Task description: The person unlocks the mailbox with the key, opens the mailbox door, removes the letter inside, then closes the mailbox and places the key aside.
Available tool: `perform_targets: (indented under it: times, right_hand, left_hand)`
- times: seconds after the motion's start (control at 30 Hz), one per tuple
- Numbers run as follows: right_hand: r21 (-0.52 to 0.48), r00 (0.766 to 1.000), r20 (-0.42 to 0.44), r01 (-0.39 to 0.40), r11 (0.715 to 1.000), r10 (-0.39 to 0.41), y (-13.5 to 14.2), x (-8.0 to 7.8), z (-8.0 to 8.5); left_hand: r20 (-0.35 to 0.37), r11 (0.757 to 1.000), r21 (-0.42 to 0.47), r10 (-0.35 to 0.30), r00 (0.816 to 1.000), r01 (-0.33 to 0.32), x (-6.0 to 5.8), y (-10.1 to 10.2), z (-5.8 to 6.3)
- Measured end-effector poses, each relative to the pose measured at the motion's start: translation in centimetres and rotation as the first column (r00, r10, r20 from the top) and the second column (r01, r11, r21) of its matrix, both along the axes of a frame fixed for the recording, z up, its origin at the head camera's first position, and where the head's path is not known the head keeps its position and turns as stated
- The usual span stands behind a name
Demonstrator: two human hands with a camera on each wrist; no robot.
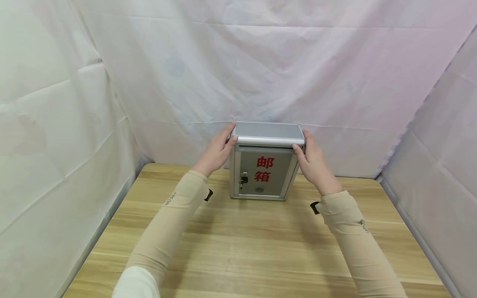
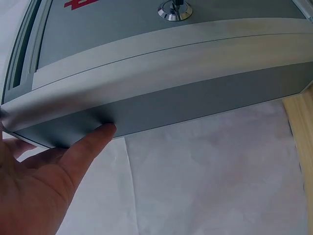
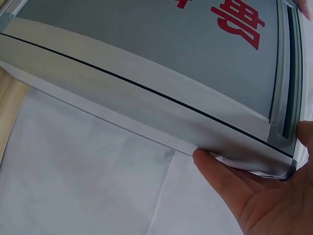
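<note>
A silver-grey metal mailbox (image 1: 278, 174) with red Chinese characters on its front door stands upright at the back of the table. A key hangs from the lock (image 1: 244, 179) on the door's left side; the lock (image 2: 175, 11) also shows in the left wrist view. My left hand (image 1: 217, 151) holds the box's upper left corner. At the opposite upper corner, my right hand (image 1: 314, 160) grips with its thumb on the front edge and fingers along the side. In the right wrist view, a slot (image 3: 288, 73) runs beside the door's top edge.
The wood-grain table (image 1: 238, 248) extends in front of the mailbox. A pale cloth curtain (image 1: 261, 74) hangs close behind it, and more cloth walls (image 1: 48, 136) close off the left and right sides.
</note>
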State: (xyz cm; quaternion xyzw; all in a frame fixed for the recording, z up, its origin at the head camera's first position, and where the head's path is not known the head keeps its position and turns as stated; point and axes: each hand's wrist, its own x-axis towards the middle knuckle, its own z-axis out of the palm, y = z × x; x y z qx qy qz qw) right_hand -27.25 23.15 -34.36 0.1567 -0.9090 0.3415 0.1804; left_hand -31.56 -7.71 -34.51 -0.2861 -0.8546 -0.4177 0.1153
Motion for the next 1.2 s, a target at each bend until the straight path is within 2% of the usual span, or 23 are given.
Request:
perform_targets:
  times: [0.3, 0.5, 0.73, 1.07, 1.2]
  right_hand:
    - [0.015, 1.0, 0.006, -0.009, 1.0, 0.009, 0.1, 0.3, 0.3]
    - [0.038, 0.999, 0.034, 0.001, 0.999, -0.002, -0.1, 1.2, 0.5]
    - [0.046, 1.0, 0.01, -0.002, 0.999, 0.002, -0.2, 2.8, 0.5]
    - [0.052, 1.0, 0.008, 0.008, 0.999, -0.009, -0.7, 6.0, 0.8]
    - [0.061, 0.999, 0.026, 0.018, 0.998, -0.02, -0.7, 7.1, 0.8]
  left_hand:
    - [0.045, 1.0, 0.027, -0.009, 0.999, 0.007, 0.4, -0.1, 0.3]
    - [0.05, 0.999, 0.038, -0.012, 0.999, 0.01, 1.0, -0.4, 0.1]
    - [0.06, 0.998, 0.054, -0.029, 0.998, 0.026, 2.4, -0.8, 0.1]
    - [-0.019, 0.999, 0.036, -0.033, 0.999, 0.033, 5.0, -1.2, -0.1]
    - [-0.017, 0.999, 0.042, -0.033, 0.999, 0.033, 6.2, -1.2, -0.1]
